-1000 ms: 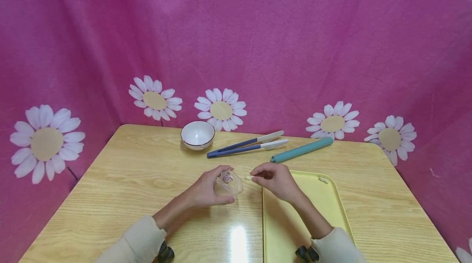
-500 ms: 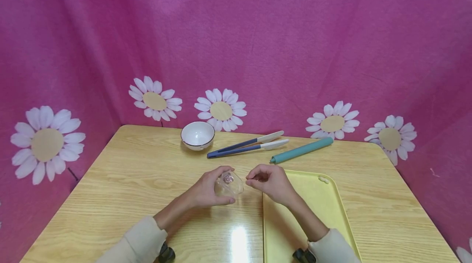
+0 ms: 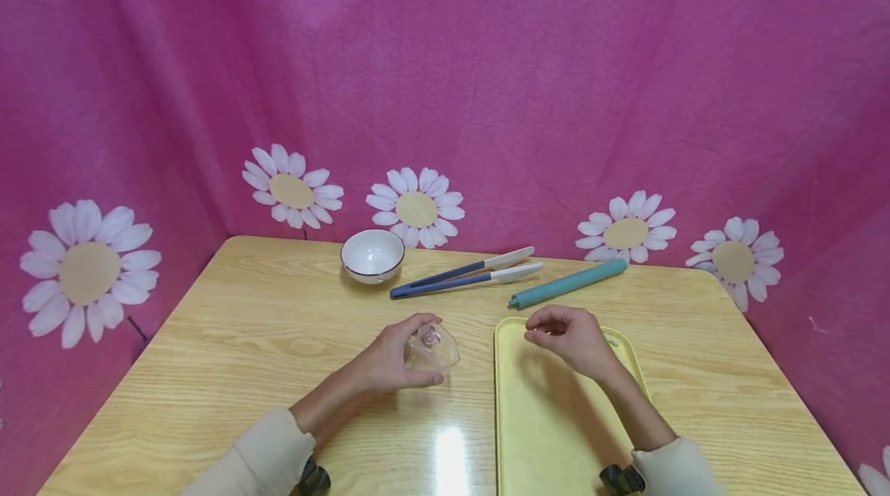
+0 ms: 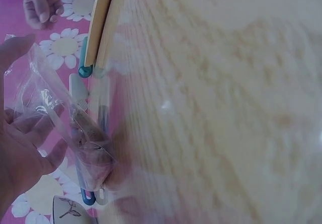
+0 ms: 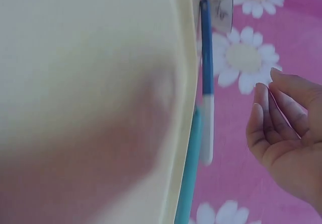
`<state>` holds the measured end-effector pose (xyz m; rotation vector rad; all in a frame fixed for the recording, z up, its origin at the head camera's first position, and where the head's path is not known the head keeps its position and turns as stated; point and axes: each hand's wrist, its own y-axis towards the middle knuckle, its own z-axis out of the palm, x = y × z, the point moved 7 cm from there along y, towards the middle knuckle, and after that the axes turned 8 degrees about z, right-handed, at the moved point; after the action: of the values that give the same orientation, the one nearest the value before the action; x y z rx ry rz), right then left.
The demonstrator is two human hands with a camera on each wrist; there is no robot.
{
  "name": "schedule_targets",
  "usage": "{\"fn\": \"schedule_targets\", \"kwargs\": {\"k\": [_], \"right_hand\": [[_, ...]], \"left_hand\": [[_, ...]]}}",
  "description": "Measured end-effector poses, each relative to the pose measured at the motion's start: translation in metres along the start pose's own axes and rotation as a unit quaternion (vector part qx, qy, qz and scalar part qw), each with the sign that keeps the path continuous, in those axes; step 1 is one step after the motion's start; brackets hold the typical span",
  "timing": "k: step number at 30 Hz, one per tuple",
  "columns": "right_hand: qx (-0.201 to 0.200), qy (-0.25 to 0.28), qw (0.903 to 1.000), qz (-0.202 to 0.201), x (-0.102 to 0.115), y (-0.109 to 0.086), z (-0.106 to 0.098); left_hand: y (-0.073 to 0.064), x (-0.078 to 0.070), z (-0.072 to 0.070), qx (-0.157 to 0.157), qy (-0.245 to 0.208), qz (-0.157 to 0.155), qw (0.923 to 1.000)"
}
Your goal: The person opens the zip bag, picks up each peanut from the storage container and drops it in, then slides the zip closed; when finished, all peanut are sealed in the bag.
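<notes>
My left hand [image 3: 396, 357] holds a clear plastic bag [image 3: 431, 349] above the table, thumb and fingers spread around it. In the left wrist view, brownish pieces show blurred in the lower part of the bag [image 4: 90, 148]. Over the yellow tray [image 3: 511, 403] hovers my right hand [image 3: 573, 338]. The right wrist view has that hand [image 5: 287, 128] with its fingers loosely bent and nothing seen between them. A pale peanut [image 3: 612, 340] lies in the tray's far right corner, partly hidden behind the right hand.
A white bowl [image 3: 373, 255] stands at the back of the wooden table [image 3: 243, 341]. Blue and white tongs [image 3: 466, 273] and a teal rolled stick [image 3: 568, 283] lie to its right. Behind the table hangs a pink cloth [image 3: 445, 79] with daisies.
My right hand pinched a pale peanut beside the bag, came up to the bag's mouth, then moved right over the tray without a visible peanut. The left hand stayed in place.
</notes>
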<state>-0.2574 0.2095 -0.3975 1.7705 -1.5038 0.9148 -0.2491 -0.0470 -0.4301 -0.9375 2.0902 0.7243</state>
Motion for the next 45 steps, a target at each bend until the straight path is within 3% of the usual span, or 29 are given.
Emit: {"fn": "schedule_targets", "kwargs": {"k": [10, 17, 25, 31, 40, 45], "right_hand": [[-0.031, -0.084, 0.9956, 0.030, -0.044, 0.002, -0.063], [-0.025, -0.126, 0.9903, 0.053, -0.067, 0.001, -0.086], [-0.019, -0.183, 0.9799, 0.078, -0.088, 0.005, -0.096], [-0.011, -0.191, 0.9765, 0.099, -0.098, 0.006, -0.092], [-0.008, -0.211, 0.9725, 0.098, -0.096, 0.004, -0.086], [0.006, -0.232, 0.9698, 0.075, -0.095, 0.003, -0.081]], "left_hand": [[-0.001, 0.002, 0.000, 0.003, -0.003, -0.017, 0.9998], [0.000, 0.003, -0.001, 0.005, 0.005, -0.023, 0.9997], [-0.001, 0.003, -0.002, 0.006, 0.007, -0.026, 0.9996], [-0.001, 0.003, -0.003, 0.007, 0.009, -0.024, 0.9997], [-0.001, 0.002, -0.003, 0.008, 0.011, -0.022, 0.9997], [-0.002, 0.003, -0.003, 0.007, 0.012, -0.024, 0.9996]]}}
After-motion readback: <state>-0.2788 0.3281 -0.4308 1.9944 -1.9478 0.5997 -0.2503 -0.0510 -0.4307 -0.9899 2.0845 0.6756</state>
